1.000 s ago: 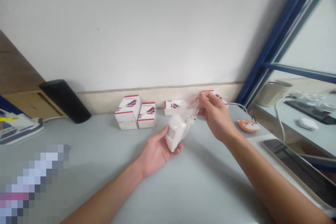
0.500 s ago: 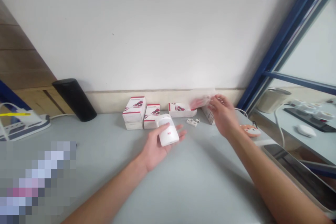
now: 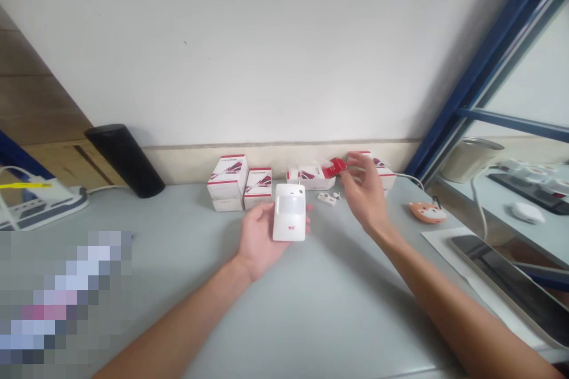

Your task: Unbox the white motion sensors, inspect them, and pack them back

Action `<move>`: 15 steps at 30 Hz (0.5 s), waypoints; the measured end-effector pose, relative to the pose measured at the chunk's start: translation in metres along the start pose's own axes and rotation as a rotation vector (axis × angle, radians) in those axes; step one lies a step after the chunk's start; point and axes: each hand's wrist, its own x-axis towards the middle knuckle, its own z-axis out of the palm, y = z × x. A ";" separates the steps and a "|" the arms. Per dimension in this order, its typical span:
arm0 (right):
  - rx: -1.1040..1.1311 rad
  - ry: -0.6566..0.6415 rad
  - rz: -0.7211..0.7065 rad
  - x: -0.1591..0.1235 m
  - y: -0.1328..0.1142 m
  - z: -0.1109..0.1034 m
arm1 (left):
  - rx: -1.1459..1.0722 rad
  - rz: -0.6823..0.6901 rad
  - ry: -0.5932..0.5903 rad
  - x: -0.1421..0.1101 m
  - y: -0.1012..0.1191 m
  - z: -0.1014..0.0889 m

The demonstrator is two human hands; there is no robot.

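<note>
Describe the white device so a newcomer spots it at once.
At the back of the grey table, find the red-edged boxes. In front of them, the left hand holds the device: white, rounded, with small red print. Unlike the boxes, it has a milky window.

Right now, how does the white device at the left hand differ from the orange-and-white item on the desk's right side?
Support: the white device is held in the left hand, while the orange-and-white item lies on the desk.
Color: the white device bears small red lettering; the orange-and-white item is largely orange.
Shape: the white device is a tall rounded block; the orange-and-white item is wider than tall.
Both show some white.
</note>
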 end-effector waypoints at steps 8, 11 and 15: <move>0.191 -0.628 0.353 -0.033 -0.020 0.016 | 0.122 -0.018 -0.010 0.000 -0.010 -0.001; 0.290 -0.600 0.436 -0.030 -0.012 0.015 | 0.186 -0.051 -0.045 -0.001 -0.012 0.001; 0.304 -0.559 0.467 -0.024 -0.008 0.011 | 0.218 -0.092 -0.063 -0.001 -0.016 0.002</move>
